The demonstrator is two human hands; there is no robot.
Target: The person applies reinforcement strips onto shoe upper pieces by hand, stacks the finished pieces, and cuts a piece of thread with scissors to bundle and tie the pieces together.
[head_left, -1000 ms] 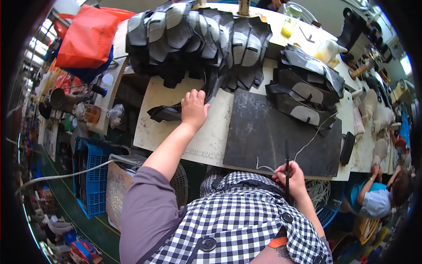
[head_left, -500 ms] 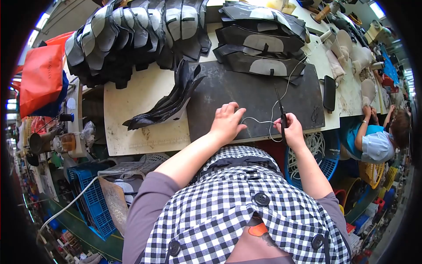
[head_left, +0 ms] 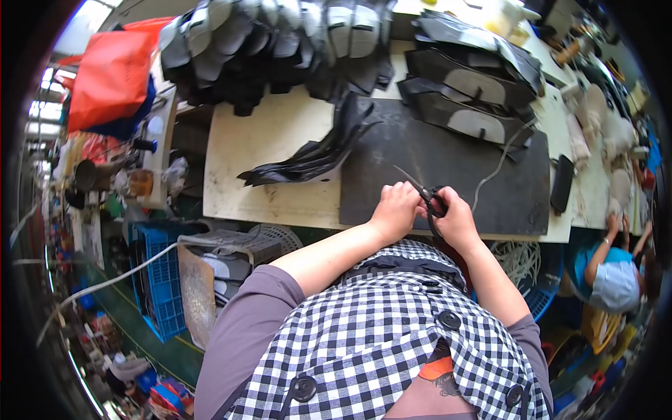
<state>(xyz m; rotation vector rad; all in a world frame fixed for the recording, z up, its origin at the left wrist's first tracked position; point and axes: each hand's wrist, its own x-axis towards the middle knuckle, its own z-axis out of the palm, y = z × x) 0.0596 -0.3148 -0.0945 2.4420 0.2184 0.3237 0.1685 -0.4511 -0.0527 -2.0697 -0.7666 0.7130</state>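
Note:
Black-handled scissors (head_left: 437,204) are gripped in my right hand (head_left: 455,222), their blades slanting up and left over the dark board (head_left: 483,178). My left hand (head_left: 397,212) is closed right beside the blades at the board's near edge. What its fingers pinch is hidden. A thin white cord (head_left: 490,175) runs from the stacked black pieces (head_left: 472,91) down the board toward my right hand. Its lower end cannot be made out. Left of the board lies a loose pile of black cut pieces (head_left: 318,152).
A large heap of black and grey pieces (head_left: 273,42) lines the back left. A phone-like black object (head_left: 561,183) rests at the board's right. A blue basket (head_left: 549,287) with white cord stands below the table. Another person (head_left: 610,276) is at the far right.
My hands have come together, the left closing beside the scissors. The scissors now tilt left. The view has shifted, so the table's things appear further right.

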